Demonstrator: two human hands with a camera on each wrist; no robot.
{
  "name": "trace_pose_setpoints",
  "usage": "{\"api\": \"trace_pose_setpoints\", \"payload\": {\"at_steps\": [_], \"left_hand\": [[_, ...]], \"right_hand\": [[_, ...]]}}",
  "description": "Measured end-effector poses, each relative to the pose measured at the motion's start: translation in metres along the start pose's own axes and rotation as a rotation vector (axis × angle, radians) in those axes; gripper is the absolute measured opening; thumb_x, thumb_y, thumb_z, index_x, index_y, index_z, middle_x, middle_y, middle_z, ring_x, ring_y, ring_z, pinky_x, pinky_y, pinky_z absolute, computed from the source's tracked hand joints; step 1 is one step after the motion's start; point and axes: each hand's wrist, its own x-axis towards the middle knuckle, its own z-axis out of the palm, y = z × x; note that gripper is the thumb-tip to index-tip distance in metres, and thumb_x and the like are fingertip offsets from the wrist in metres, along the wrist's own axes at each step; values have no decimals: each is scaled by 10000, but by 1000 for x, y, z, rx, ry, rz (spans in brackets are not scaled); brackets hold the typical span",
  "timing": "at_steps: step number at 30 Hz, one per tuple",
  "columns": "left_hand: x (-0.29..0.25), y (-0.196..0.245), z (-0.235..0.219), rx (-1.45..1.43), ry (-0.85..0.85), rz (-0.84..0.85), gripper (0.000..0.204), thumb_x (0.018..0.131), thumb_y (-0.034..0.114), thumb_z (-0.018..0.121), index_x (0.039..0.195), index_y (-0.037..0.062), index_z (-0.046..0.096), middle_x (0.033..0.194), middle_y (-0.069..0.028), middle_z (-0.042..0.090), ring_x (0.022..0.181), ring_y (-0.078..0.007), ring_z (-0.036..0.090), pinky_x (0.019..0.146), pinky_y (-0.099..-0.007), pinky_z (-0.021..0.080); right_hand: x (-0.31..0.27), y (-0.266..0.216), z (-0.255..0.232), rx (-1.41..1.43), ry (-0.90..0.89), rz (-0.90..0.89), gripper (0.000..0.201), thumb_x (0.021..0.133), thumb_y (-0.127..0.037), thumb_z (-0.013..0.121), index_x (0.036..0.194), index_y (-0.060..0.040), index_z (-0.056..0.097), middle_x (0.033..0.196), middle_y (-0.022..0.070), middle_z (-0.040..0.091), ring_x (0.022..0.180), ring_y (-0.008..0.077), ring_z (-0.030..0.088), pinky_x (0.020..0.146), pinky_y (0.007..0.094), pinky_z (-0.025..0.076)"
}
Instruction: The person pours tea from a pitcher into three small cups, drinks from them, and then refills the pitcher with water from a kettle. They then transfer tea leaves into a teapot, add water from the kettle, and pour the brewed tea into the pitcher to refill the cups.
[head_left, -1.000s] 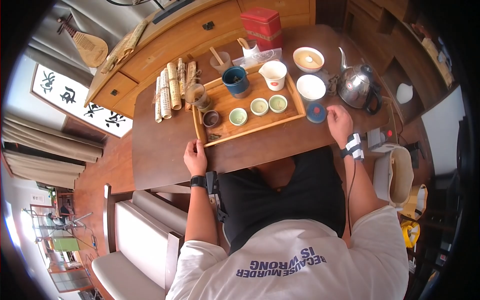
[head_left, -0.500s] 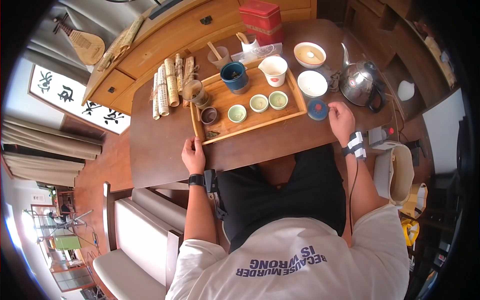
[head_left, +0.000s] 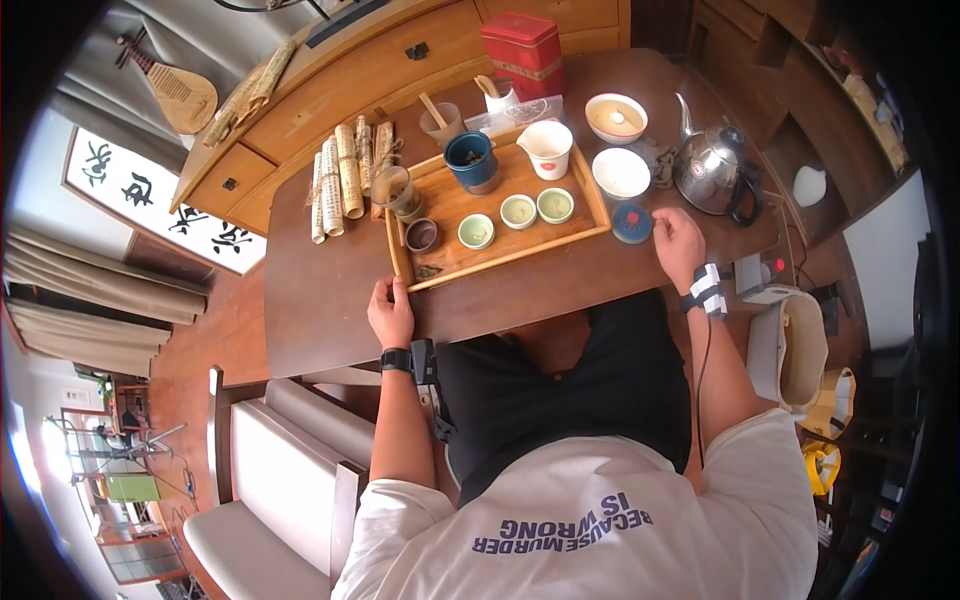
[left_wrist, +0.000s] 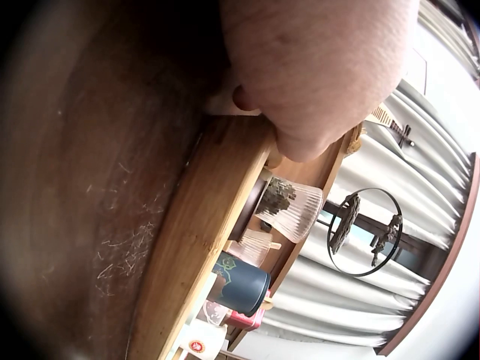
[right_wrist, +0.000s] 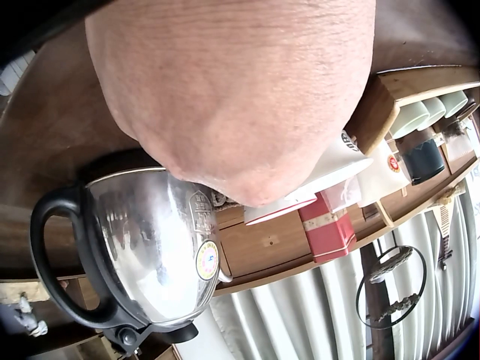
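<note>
My left hand (head_left: 391,312) rests at the near left corner of a wooden tray (head_left: 500,263), its fingers loosely bent. Just inside that corner lie dark leaves (head_left: 428,271) and a small brown cup (head_left: 423,236). Three pale green cups, the nearest one (head_left: 476,232) at the left, stand in the tray with a blue cup (head_left: 470,160) and a white pitcher (head_left: 546,150). Off the tray's right end, my right hand (head_left: 680,245) lies on the table, fingers loosely curled, beside a blue round thing with a red mark (head_left: 632,224). Both hands' fingers are mostly hidden in the wrist views.
A steel kettle (right_wrist: 154,244) stands beyond my right hand, near a white bowl (head_left: 621,175) and a red-rimmed bowl (head_left: 617,118). Tied scrolls (head_left: 347,170) lie left of the tray; a ribbed glass (left_wrist: 292,210) is close to its left end. A red box (head_left: 522,58) stands behind.
</note>
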Motion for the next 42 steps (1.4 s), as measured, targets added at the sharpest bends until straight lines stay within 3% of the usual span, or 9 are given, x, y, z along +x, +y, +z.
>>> {"api": "trace_pose_setpoints", "payload": {"at_steps": [12, 39, 42], "left_hand": [[0, 0, 0, 25, 16, 17, 309, 1035, 252, 657, 962, -41, 721, 711, -127, 669, 644, -171, 598, 647, -347, 501], [0, -5, 2, -6, 25, 43, 308, 1039, 253, 658, 941, -34, 710, 674, -80, 611, 629, -135, 529, 614, -333, 462], [1, -2, -1, 68, -3, -1, 275, 1024, 248, 665, 956, -11, 729, 719, -134, 675, 638, -207, 623, 643, -363, 509]], "right_hand": [[0, 2, 1, -13, -6, 5, 110, 886, -24, 665, 983, -33, 715, 919, 120, 715, 794, 329, 684, 702, 426, 541], [1, -2, 0, 9, -28, 25, 114, 887, -34, 660, 990, -40, 709, 917, 129, 705, 829, 346, 685, 725, 436, 543], [2, -3, -1, 4, -23, 27, 111, 889, -37, 657, 986, -42, 710, 917, 124, 706, 828, 344, 685, 726, 436, 544]]}}
